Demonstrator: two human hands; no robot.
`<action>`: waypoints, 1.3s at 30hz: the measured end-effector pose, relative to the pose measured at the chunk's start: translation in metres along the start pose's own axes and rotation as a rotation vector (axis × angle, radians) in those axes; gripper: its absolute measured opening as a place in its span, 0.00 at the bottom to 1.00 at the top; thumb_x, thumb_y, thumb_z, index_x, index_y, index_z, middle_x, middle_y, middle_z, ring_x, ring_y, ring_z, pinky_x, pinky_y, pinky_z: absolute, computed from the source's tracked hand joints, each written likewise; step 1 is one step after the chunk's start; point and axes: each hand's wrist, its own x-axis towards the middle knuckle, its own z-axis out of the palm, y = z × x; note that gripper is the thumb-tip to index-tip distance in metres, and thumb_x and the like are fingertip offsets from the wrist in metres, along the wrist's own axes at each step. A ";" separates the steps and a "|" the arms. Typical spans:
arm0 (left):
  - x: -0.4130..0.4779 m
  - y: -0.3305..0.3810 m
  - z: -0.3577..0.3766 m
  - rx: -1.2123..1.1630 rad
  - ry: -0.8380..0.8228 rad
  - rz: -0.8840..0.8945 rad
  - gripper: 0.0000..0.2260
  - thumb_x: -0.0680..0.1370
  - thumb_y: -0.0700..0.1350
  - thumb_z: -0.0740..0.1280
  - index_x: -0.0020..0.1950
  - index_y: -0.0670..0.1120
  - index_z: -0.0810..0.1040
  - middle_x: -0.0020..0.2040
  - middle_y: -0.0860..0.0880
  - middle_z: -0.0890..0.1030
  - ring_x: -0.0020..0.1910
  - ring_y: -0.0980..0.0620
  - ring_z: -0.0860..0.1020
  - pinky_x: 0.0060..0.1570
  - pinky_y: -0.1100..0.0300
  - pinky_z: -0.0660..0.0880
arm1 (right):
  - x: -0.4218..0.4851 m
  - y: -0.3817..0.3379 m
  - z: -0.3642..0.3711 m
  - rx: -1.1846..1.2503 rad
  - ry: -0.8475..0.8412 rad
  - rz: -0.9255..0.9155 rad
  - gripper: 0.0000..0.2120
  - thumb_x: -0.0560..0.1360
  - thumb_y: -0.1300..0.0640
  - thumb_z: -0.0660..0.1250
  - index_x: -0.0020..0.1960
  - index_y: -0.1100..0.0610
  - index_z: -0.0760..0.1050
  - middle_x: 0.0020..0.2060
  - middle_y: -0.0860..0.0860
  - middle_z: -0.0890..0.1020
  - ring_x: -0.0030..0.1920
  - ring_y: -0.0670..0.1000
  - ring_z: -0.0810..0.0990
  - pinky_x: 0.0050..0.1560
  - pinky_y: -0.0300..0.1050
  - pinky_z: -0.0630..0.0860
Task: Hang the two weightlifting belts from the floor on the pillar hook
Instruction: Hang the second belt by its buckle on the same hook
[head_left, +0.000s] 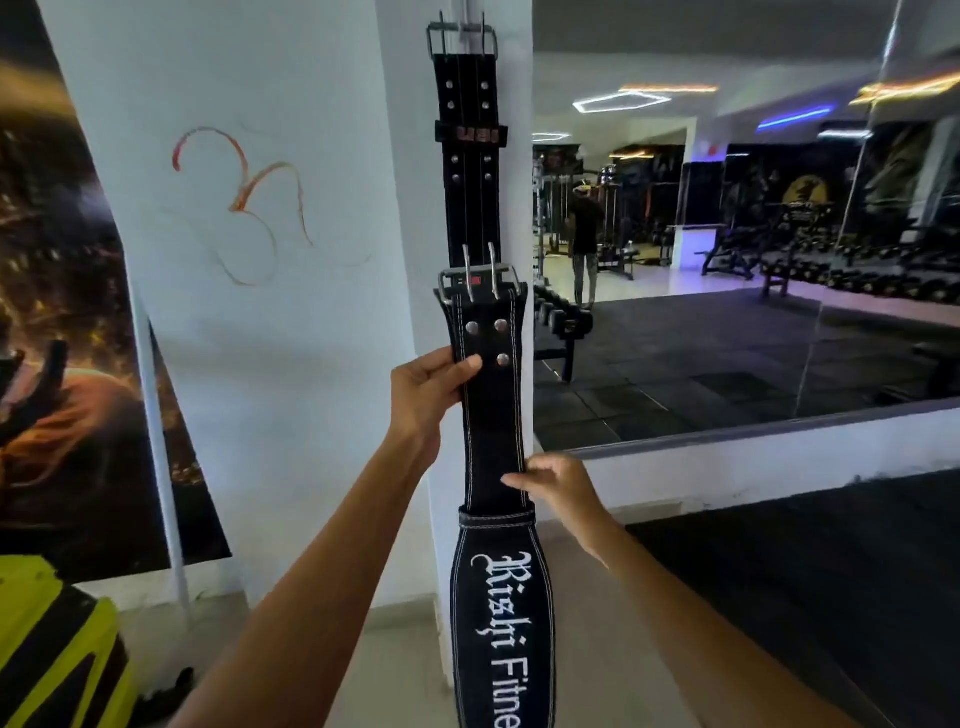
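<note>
One black weightlifting belt (470, 166) hangs by its metal buckle from the hook (462, 28) at the top of the white pillar (405, 208). I hold a second black belt (491, 415) upright in front of it, its buckle (478, 283) at the top and white lettering on the lower, wider part. My left hand (428, 389) grips this belt near its rivets, thumb across the front. My right hand (558, 486) pinches its right edge lower down. The held buckle is well below the hook.
A large wall mirror (727, 234) to the right reflects the gym, dumbbell racks and a standing person. A dark poster (67, 312) leans at the left. A yellow and black object (52, 649) sits at the lower left. Black rubber flooring (805, 597) lies at the right.
</note>
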 end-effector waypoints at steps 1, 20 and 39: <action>-0.002 -0.005 -0.001 -0.006 -0.013 -0.011 0.07 0.74 0.34 0.68 0.49 0.39 0.82 0.39 0.49 0.86 0.41 0.51 0.83 0.43 0.59 0.81 | 0.004 -0.011 0.000 0.032 0.022 0.005 0.23 0.67 0.52 0.72 0.43 0.74 0.76 0.34 0.65 0.80 0.35 0.57 0.80 0.39 0.37 0.72; -0.007 -0.038 0.027 0.022 -0.091 -0.056 0.08 0.75 0.36 0.67 0.52 0.33 0.78 0.37 0.53 0.85 0.39 0.56 0.82 0.42 0.63 0.77 | 0.042 -0.091 -0.017 0.405 0.122 0.008 0.08 0.78 0.57 0.59 0.49 0.58 0.76 0.38 0.45 0.79 0.34 0.35 0.80 0.35 0.29 0.75; -0.006 -0.050 0.035 0.152 -0.166 -0.114 0.15 0.69 0.41 0.73 0.47 0.29 0.79 0.38 0.42 0.83 0.39 0.46 0.81 0.41 0.58 0.77 | 0.049 -0.092 -0.043 0.247 -0.002 -0.073 0.10 0.79 0.52 0.56 0.59 0.44 0.68 0.51 0.34 0.70 0.49 0.27 0.67 0.56 0.25 0.60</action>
